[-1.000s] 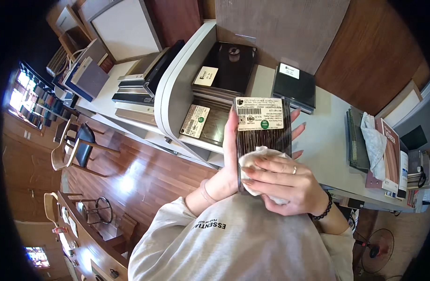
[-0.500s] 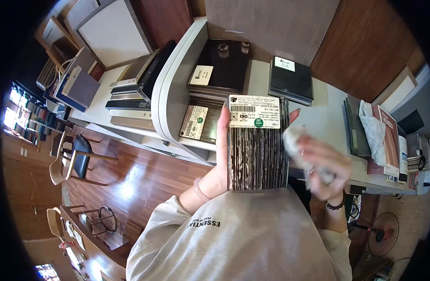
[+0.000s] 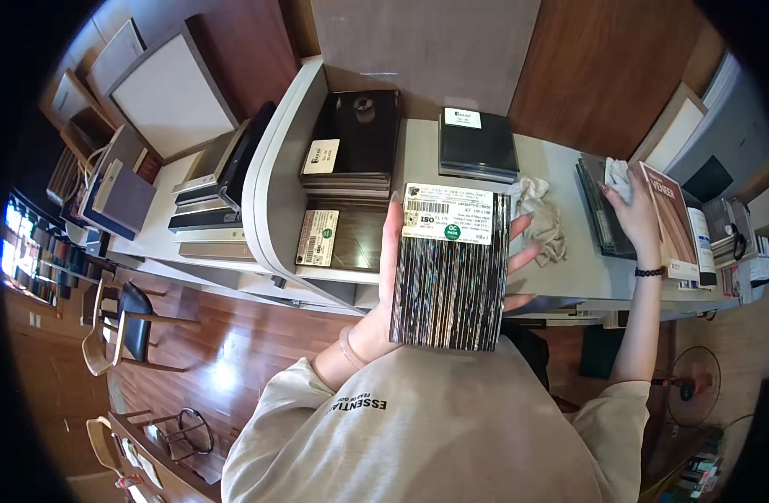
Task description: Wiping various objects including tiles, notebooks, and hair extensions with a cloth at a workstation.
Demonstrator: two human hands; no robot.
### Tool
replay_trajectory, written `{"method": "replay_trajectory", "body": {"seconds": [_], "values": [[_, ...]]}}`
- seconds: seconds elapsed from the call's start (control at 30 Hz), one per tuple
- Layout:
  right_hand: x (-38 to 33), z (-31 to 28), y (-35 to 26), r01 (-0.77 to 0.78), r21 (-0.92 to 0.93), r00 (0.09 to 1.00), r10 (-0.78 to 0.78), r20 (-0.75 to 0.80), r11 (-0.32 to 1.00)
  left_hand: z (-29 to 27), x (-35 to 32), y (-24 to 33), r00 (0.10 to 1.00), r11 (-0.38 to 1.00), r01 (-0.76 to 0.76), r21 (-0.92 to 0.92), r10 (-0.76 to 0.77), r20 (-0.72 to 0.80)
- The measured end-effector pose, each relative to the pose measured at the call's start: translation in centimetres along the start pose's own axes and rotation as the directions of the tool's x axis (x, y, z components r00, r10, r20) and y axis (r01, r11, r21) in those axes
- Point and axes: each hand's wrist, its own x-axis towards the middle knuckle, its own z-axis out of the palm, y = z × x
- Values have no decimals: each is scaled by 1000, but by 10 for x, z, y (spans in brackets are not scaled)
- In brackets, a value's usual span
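My left hand (image 3: 388, 272) holds a thick stack of thin dark sample panels (image 3: 450, 293) upright in front of my chest. Its thumb lies along the left edge, and the fingertips show spread past the right edge. A white label (image 3: 447, 212) with a barcode and a green round mark covers the top of the stack. Far to the right, my right hand (image 3: 636, 210) reaches over the counter, its thumb and fingers around a white cloth (image 3: 617, 174). A crumpled off-white cloth (image 3: 542, 222) lies on the counter just behind the stack.
A black panel stack (image 3: 478, 147) sits at the back of the counter (image 3: 560, 163). More dark panels (image 3: 351, 126) fill a curved-end shelf at left, with folders beside it. By my right hand are a reddish veneer box (image 3: 671, 222) and dark panels; a fan (image 3: 694, 386) stands lower right.
My right hand has left the crumpled cloth on the counter and moved right to the white cloth by the box. My left hand still holds the stack, its fingers more spread.
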Motion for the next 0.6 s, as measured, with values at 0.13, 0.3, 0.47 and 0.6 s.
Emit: {"method": "replay_trajectory", "body": {"seconds": [0.13, 0.3, 0.47, 0.6], "values": [[12, -12, 19, -214, 81, 961, 195, 195, 973, 1, 6, -8, 999, 999, 41, 22, -41, 25], [-9, -94, -77, -48, 438, 953, 172, -247, 898, -6, 16, -20, 999, 998, 15, 58, -13, -32], [-69, -101, -187, 442, 553, 897, -341, -282, 706, -12, 21, -32, 989, 996, 54, 74, -63, 133], [-91, -91, -207, 489, 420, 867, -479, -139, 764, -23, 18, -50, 941, 943, -326, -70, 331, 72]]}}
